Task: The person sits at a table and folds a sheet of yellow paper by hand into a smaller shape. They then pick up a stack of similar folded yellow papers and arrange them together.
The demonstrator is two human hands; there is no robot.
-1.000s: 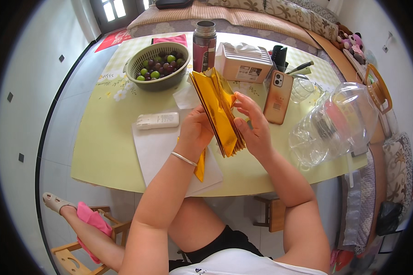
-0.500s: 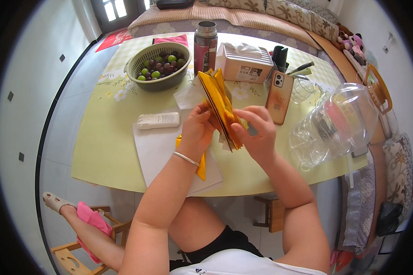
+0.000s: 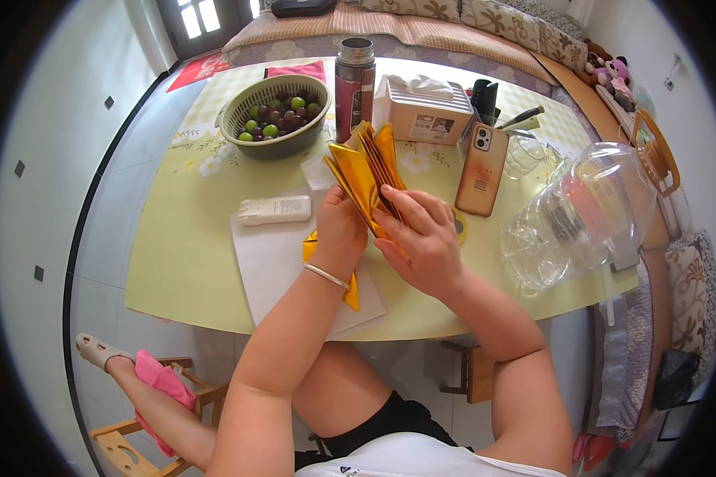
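Above the desk (image 3: 191,262), both hands close on a fan of stiff, glossy gold sheets (image 3: 366,171): left hand (image 3: 340,230) pinching its lower edge, right hand (image 3: 422,238) with fingers curled over the front. Beneath lie white paper (image 3: 270,262) and a gold scrap (image 3: 350,292). The pale green floral cloth also carries a woven fruit basket (image 3: 274,115), steel flask (image 3: 355,83), tissue box (image 3: 426,111), phone (image 3: 481,168) and clear plastic jug (image 3: 589,211). The floor is tiled.

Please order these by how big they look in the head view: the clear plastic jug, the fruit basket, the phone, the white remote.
1. Clear plastic jug, plainly largest.
2. Fruit basket.
3. Phone and white remote look alike; unranked.
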